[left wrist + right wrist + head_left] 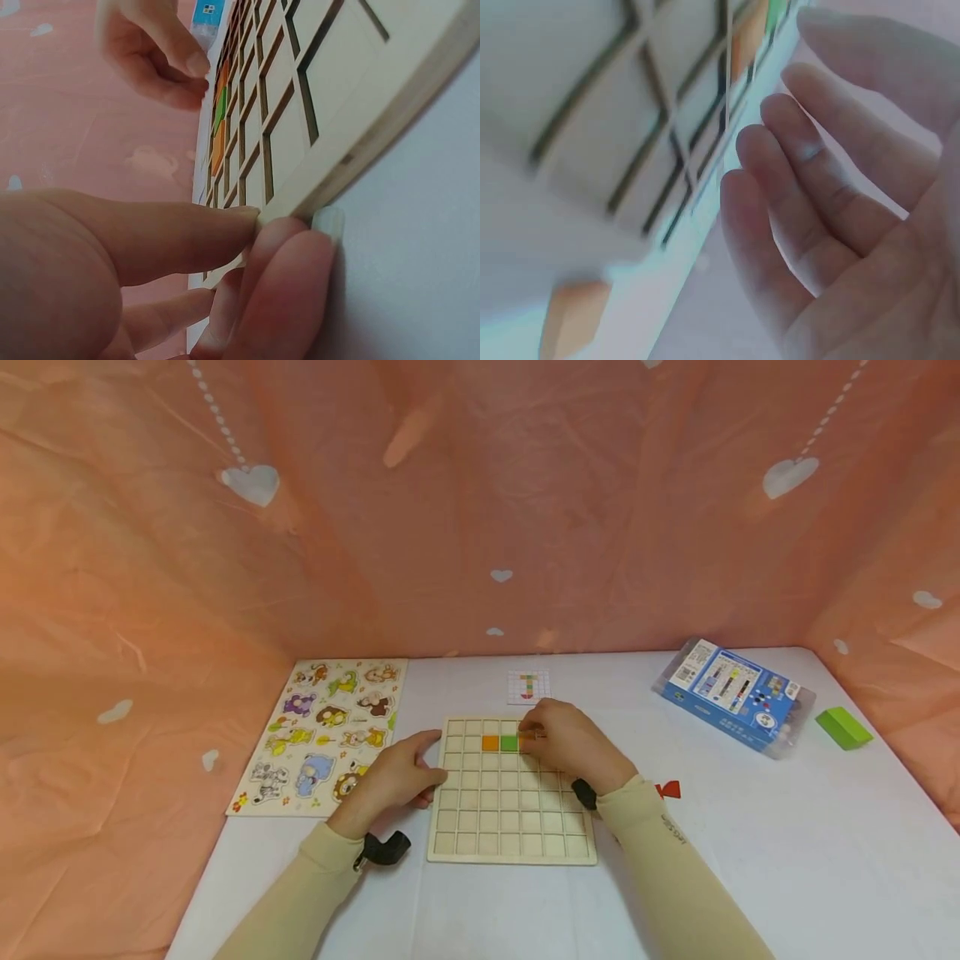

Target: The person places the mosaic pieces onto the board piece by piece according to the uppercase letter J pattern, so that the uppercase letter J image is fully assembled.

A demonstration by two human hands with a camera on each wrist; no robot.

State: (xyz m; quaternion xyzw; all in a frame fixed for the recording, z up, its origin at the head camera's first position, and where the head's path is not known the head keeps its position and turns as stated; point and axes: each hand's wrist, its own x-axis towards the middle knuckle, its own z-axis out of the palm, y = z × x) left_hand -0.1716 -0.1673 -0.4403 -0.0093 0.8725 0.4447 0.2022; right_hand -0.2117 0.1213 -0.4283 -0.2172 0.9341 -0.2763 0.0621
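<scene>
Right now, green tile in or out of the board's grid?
In: the green tile fills one square of the wooden board, directly beside an orange tile.

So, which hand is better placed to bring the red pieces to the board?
Probably the right hand: it seems empty, and the red pieces lie beside the right sleeve. The left hand pinches the left edge of the board.

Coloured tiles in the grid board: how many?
3 visible, all in one row: an orange tile, then rightward a green tile and a second orange tile by the right hand, which may hide more.
</scene>
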